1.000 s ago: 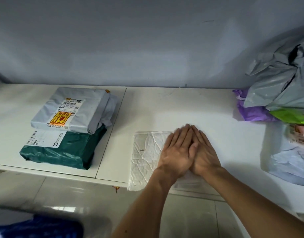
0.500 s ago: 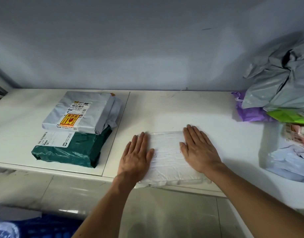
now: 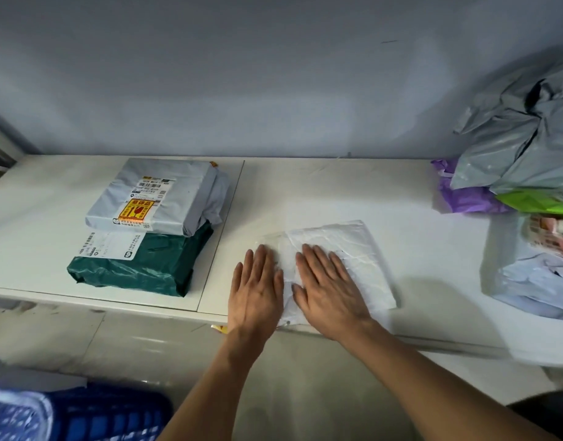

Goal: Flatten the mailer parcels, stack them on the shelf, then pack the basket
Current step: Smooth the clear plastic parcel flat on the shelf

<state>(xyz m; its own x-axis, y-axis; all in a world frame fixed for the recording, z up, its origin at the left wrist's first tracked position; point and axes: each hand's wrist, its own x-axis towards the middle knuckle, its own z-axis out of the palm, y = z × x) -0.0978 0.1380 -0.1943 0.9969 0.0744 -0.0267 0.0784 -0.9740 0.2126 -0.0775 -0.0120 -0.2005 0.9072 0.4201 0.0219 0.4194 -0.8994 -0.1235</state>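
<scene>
Hands are sitting closer together than 0.5 s ago; left hand point(image 3: 256, 291) and right hand point(image 3: 329, 291), fingers straight, are pressing the white mailer point(image 3: 359, 259) flat at the front edge of the shelf point(image 3: 321, 192), open surface lying behind.

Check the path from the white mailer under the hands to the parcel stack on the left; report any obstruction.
Nothing visible blocks it. The left hand and right hand lie flat on the white mailer; only bare shelf separates it from the grey parcel atop the green parcel.
</scene>
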